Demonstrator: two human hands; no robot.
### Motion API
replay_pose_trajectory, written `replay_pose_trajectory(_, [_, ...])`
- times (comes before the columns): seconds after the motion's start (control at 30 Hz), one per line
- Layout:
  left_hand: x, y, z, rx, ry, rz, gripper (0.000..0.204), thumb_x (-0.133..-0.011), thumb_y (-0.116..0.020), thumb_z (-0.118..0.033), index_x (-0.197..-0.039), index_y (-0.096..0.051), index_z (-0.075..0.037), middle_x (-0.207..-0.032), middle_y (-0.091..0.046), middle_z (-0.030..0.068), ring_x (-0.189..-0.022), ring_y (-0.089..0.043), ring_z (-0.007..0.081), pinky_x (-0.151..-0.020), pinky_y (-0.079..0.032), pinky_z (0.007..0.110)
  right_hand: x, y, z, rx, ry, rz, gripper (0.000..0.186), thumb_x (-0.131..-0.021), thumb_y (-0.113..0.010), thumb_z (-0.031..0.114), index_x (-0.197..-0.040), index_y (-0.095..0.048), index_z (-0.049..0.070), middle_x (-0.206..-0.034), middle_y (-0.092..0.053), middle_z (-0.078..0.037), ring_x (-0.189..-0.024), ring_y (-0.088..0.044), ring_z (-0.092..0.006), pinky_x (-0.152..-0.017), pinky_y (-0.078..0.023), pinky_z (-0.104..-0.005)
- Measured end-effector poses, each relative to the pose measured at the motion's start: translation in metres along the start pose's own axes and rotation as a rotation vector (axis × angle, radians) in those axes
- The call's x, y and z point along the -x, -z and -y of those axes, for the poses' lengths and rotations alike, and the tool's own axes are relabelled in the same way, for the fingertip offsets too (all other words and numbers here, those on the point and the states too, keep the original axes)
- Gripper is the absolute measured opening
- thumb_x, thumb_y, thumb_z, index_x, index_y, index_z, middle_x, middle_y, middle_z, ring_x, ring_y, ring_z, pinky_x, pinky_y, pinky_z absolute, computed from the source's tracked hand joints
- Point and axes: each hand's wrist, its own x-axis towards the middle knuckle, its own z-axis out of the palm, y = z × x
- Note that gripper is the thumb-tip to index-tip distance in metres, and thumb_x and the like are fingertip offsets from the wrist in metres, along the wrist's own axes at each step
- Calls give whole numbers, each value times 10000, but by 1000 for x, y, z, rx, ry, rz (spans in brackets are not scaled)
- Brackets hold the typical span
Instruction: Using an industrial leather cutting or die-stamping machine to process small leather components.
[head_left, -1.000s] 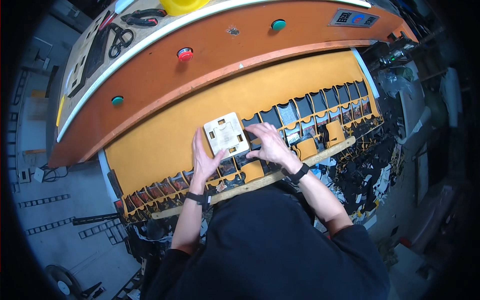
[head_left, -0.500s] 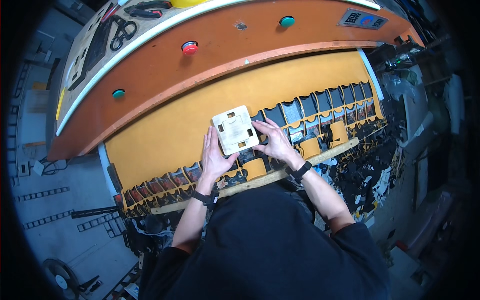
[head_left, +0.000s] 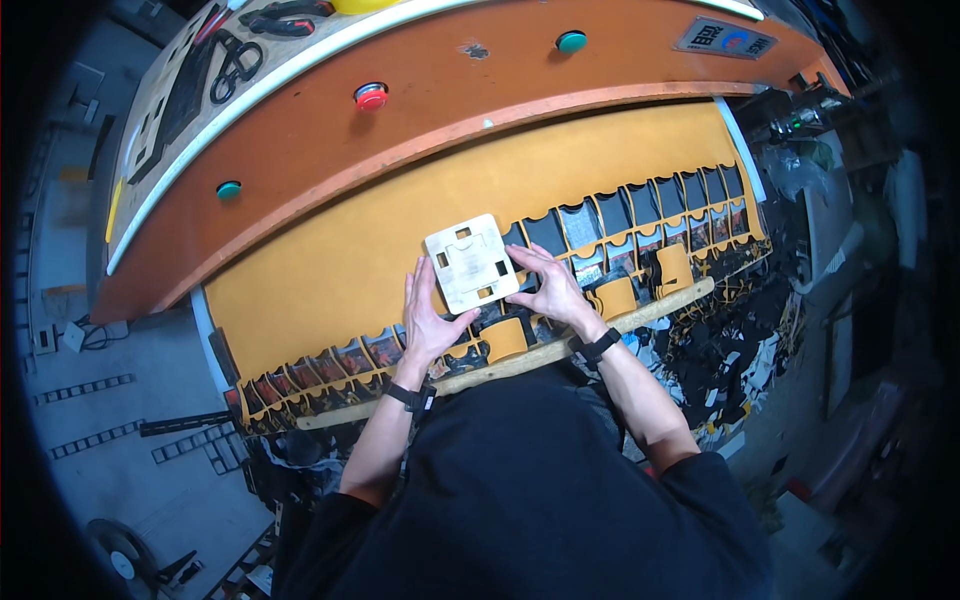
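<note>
A pale square cutting die with small rectangular openings near its edges lies on an orange-yellow sheet, beside the cut-out strip. My left hand holds its left side and lower left corner, thumb near the bottom edge. On the opposite side my right hand grips the right edge, fingers along the upper part and thumb by the lower corner. Rows of cut openings run along the sheet's near side, with thin orange webs between them. Loose cut pieces rest near my right forearm. The die's underside is hidden.
A wide orange press beam spans the far side, bearing a red button and green buttons. Scissors lie on top of it. A wooden strip borders the near edge; dark scraps are heaped at right.
Both hands and the die stay in nearly the same place on the sheet. The whole view has shifted slightly.
</note>
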Motion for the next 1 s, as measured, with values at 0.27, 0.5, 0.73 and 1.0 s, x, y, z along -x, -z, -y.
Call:
replay_pose_trajectory(0.27, [-3,2,1,-32,-2,-7,1246,-723,-1030,-355,-1693,-361,51,-1723,-444,300,-1664,-365,394,-1402,-197,553,-1,1,1,7,-17,-18,911,-720,-1014,126,-1552,-651,47,-1532,-696,-194,-1500,-607,-332,-1342,-387,-497])
replay_pose_trajectory(0.5, [-3,1,2,-21,-32,-19,1239,-711,-1038,-336,-1683,-376,53,-1700,-467,313,-1644,-390,426,-1392,-220,571,-2,4,4,21,-1,-23,887,-721,-1017,140,-1532,-670,45,-1525,-705,-177,-1494,-613,-327,-1339,-390,-510])
replay_pose_trajectory(0.73, [-1,1,2,-37,-66,-25,1270,-709,-1042,-339,-1699,-341,40,-1705,-452,323,-1640,-387,444,-1389,-215,592,-1,5,1,27,34,-8,933,-708,-1030,163,-1553,-651,47,-1546,-692,-171,-1511,-599,-312,-1344,-386,-502])
replay_pose_trajectory(1.0, [23,34,-11,-55,-65,-32,1367,-708,-1042,-370,-1747,-249,32,-1781,-322,318,-1688,-267,459,-1409,-117,604,21,24,32,159,1,-53,928,-698,-1036,184,-1530,-652,36,-1543,-679,-195,-1441,-638,-381,-1281,-457,-482])
